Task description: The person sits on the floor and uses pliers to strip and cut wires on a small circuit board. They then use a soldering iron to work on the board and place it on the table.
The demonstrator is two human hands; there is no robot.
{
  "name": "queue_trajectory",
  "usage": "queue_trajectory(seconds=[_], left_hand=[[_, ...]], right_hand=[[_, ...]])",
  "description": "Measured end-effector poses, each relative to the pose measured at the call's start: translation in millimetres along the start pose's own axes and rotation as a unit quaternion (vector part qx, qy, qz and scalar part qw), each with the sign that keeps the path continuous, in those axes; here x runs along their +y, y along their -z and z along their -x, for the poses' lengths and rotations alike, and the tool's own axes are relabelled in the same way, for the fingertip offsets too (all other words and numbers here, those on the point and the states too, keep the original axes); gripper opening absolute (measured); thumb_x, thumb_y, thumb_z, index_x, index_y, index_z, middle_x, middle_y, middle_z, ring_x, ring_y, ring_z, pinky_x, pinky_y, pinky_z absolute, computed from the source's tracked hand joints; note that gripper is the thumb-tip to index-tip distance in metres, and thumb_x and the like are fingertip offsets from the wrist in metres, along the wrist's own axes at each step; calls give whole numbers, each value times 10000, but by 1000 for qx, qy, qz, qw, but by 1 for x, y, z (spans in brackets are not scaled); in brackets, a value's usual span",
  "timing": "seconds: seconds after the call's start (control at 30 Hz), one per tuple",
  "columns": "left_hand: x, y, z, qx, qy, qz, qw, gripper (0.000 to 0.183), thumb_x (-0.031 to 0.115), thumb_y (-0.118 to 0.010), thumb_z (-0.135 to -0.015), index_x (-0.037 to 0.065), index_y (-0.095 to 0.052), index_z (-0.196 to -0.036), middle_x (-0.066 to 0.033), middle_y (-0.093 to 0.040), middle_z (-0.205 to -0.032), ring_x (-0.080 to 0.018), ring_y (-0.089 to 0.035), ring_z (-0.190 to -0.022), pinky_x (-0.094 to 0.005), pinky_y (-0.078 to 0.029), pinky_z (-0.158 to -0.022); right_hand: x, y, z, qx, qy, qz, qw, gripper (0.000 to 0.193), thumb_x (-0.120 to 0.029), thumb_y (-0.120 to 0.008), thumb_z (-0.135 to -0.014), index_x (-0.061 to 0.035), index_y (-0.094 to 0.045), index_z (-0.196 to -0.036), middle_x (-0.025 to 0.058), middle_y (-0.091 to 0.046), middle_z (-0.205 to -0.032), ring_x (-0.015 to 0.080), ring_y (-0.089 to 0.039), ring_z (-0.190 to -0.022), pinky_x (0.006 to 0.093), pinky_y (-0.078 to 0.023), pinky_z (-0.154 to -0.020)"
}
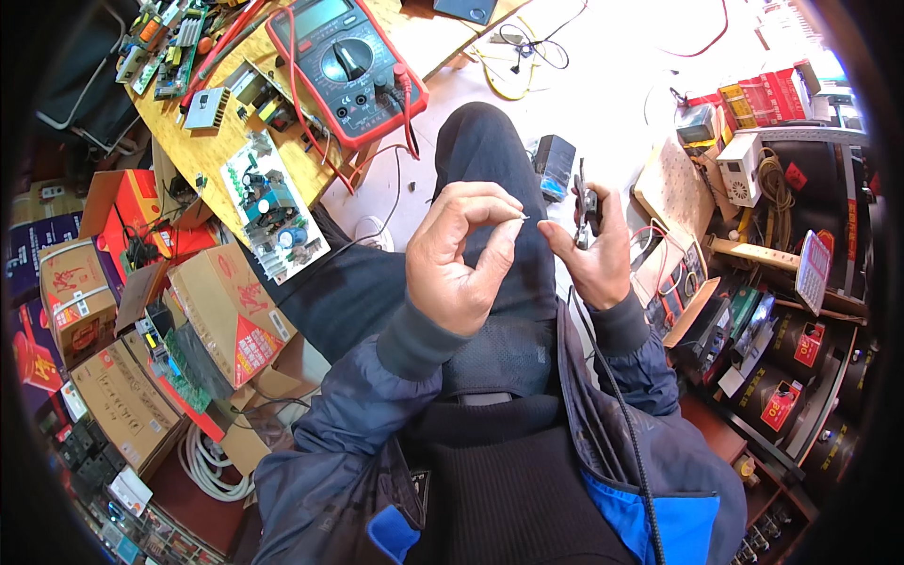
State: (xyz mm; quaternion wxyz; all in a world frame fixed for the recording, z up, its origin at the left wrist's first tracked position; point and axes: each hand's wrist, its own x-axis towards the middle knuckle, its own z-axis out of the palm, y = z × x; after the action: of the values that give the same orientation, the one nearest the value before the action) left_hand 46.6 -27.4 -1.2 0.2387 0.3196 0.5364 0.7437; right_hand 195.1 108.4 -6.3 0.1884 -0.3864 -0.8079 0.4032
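My left hand (461,254) is raised over my lap, thumb and forefinger pinched on a tiny metal part (524,218) at the fingertips. My right hand (591,252) is just to its right, gripping a slim dark tool (584,202) that stands upright between the fingers. The two hands almost touch at the fingertips. A black cable (617,395) runs down from the right hand across my jacket. Below both hands are my dark trousers and blue jacket.
A red multimeter (344,61) with leads lies on the yellow wooden bench (212,141) at upper left, among circuit boards (273,212). Cardboard boxes (226,311) pile up at the left. A power strip (815,268), shelves and red boxes (767,99) crowd the right.
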Motion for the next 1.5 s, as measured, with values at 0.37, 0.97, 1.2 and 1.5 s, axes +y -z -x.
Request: queue_trajectory(seconds=[0.37,0.97,1.2,1.5], left_hand=[[14,5,2,6,74,104,992,125,-121,-554,-938,-14,-598,-987,-118,-626,-1054,-170,-659,-939,-320,-550,-901],[14,25,4,14,145,202,968,136,-130,-523,-925,-13,-561,-984,-167,-663,-1017,-200,-691,-890,-352,-591,-879],[21,29,7,1,173,224,959,97,-72,-520,-954,-10,-565,-1013,-144,-648,-995,-179,-664,-879,-341,-570,-871],[48,44,5,26,178,270,946,79,16,-570,-1005,-15,-566,-1078,-135,-633,-980,-192,-668,-873,-351,-575,-828]], right_hand=[[-45,35,-82,0,-40,-155,987,525,-312,-648,-1027,75,-532,-1363,55,-619,-951,113,-556,-856,268,-472,-783],[-67,-2,-303,2,29,167,986,346,-138,-601,-912,103,-601,-1160,360,-661,-1076,496,-666,-1066,493,-528,-930],[-76,-8,-306,20,64,183,981,325,-110,-608,-891,106,-551,-1127,396,-636,-1135,527,-618,-1132,521,-485,-987],[-65,-3,-267,47,228,187,954,399,-128,-638,-922,68,-604,-1267,317,-636,-1255,440,-621,-1192,452,-481,-1034]])
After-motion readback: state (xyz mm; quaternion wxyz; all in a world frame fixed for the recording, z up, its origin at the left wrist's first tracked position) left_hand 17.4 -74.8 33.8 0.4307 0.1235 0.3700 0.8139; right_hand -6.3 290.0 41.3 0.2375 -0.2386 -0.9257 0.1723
